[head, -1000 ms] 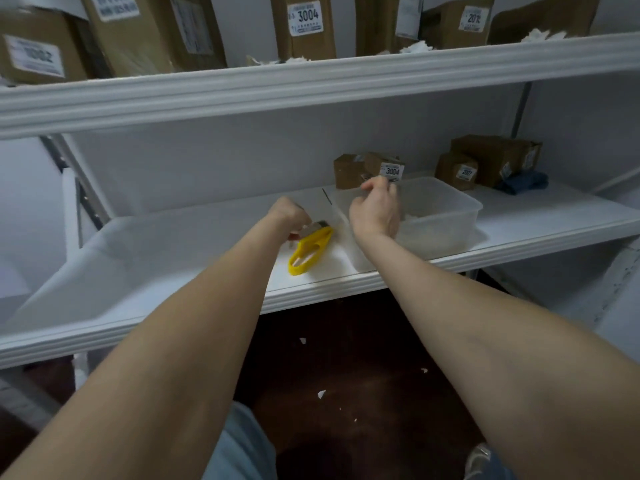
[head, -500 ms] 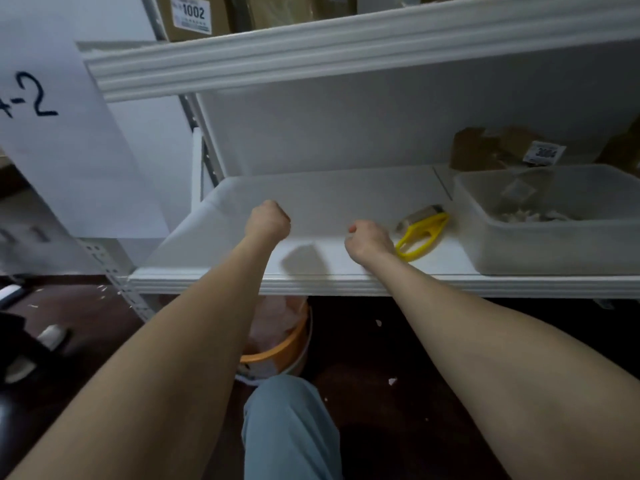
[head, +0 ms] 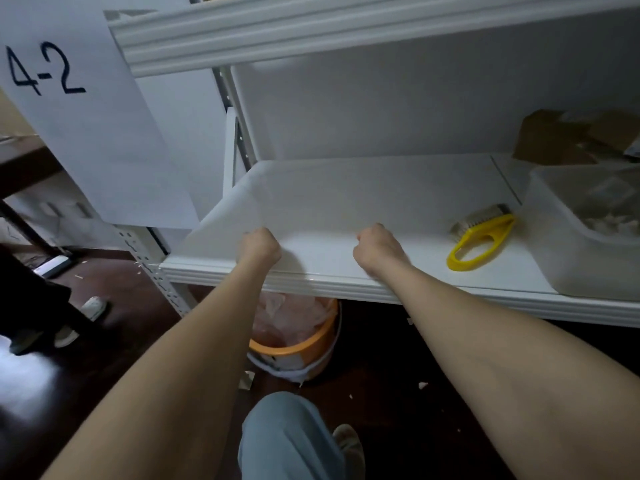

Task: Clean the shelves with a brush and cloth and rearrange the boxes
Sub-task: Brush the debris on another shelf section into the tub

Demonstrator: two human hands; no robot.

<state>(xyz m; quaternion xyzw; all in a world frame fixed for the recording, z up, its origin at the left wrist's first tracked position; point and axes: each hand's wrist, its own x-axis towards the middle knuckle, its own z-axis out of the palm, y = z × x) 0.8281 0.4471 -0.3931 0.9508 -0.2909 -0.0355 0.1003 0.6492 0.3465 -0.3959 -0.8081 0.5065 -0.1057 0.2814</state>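
Shelf (head: 485, 299), near edge: left hand (head: 259, 245) and right hand (head: 379, 249), a second ago at the brush (head: 502, 225) and tub (head: 561, 258), now sit fisted on the white liner (head: 346, 195); whether they pinch it is hidden. Sweeping looks paused. The brush lies beside the tub, with blurred boxes (head: 554, 140) behind.

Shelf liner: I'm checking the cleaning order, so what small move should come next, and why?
Probably tug the liner rightward to flatten it: left hand and right hand sit curled on it, its left end rides up, and the yellow brush lies untouched beside the clear bin.
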